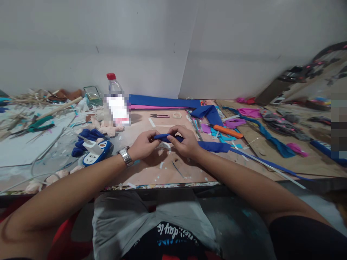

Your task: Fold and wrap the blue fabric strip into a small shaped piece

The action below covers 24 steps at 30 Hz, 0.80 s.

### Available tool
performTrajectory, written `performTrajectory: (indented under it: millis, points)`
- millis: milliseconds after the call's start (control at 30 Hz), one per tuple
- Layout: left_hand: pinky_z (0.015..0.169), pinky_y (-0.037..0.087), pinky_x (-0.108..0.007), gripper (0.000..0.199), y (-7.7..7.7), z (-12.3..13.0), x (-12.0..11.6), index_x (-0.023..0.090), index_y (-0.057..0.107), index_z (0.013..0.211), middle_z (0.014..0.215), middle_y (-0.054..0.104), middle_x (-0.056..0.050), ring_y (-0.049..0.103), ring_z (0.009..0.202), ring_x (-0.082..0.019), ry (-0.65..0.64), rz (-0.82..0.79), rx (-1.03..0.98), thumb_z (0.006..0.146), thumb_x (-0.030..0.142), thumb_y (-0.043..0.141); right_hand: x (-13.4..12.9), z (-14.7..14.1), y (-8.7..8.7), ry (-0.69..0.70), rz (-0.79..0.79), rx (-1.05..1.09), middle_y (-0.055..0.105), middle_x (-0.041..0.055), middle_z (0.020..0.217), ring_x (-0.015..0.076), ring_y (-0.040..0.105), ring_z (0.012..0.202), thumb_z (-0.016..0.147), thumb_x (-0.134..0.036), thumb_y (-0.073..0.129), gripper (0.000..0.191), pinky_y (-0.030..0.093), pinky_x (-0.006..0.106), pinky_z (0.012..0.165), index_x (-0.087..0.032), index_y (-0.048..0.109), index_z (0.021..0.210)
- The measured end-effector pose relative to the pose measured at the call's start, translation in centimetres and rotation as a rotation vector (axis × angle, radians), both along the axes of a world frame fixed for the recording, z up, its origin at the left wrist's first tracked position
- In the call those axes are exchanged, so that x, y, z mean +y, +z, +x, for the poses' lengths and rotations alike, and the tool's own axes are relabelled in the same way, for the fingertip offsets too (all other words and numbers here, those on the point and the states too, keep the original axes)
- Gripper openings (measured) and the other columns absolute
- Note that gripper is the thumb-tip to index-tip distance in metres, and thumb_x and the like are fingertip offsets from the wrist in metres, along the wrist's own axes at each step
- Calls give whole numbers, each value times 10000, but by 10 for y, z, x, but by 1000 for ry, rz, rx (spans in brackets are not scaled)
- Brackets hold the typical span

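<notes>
My left hand (143,145), with a metal watch (125,156) on its wrist, pinches one end of a blue fabric strip (216,147). Close beside it, my right hand (186,142) grips the same strip with thumb and bent fingers. Between the hands the fabric looks folded or rolled; the fingers hide part of it. From under my right hand the strip trails right across the table, narrowing beside a thin white strip (273,168). Just beyond my hands lie small thread snips (159,116) and a pale ring of tape (177,115).
A red-capped bottle (115,86) stands at back left. Nearer are a white-and-blue power strip (94,155) and green-handled pliers (40,124). An orange utility knife (227,131) lies at right among fabric scraps. Wide blue fabric (165,101) runs along the wall.
</notes>
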<state>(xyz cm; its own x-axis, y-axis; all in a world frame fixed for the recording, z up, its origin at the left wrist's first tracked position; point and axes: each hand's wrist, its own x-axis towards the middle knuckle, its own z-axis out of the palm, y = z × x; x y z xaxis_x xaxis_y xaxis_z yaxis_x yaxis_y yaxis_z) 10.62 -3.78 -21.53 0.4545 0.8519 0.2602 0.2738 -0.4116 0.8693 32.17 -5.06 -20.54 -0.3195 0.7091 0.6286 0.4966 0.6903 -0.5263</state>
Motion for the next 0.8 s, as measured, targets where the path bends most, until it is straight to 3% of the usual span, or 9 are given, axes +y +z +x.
performTrajectory:
  millis: [333, 433, 567, 667, 800]
  points:
    - [695, 410, -281, 122, -3, 0, 1, 172, 639, 864, 747, 607, 14, 544, 716, -154, 28, -5, 4, 785, 183, 546, 1, 2, -2, -15, -9, 18, 706, 46, 906, 214, 629, 850, 967, -382, 619, 164, 470, 376, 830, -219, 628, 957]
    - [700, 436, -280, 161, -3, 1, 2, 178, 611, 908, 806, 616, 1, 555, 736, -154, 42, -52, -119, 774, 168, 522, 2, 1, -1, -5, -10, -15, 712, 42, 894, 211, 631, 840, 967, -368, 626, 151, 458, 375, 835, -217, 641, 964]
    - [769, 486, -298, 239, 3, 1, 1, 174, 621, 969, 931, 650, -40, 596, 845, -174, -42, -95, -276, 804, 180, 448, 4, 0, 0, 34, -19, -116, 726, 37, 876, 208, 634, 819, 964, -356, 644, 141, 435, 381, 857, -217, 668, 960]
    - [800, 498, -300, 178, 4, 1, -1, 167, 639, 976, 951, 668, -46, 608, 875, -177, -31, -54, -215, 894, 280, 529, 5, -1, 0, 53, -24, -148, 732, 32, 870, 206, 639, 813, 955, -345, 664, 128, 423, 383, 864, -218, 675, 958]
    - [768, 513, -286, 307, 1, 2, 0, 157, 655, 972, 931, 696, -52, 636, 830, -166, -36, -49, -162, 922, 459, 644, 6, -1, 0, 72, -18, -154, 740, 33, 877, 209, 655, 828, 952, -346, 675, 127, 415, 385, 867, -222, 669, 924]
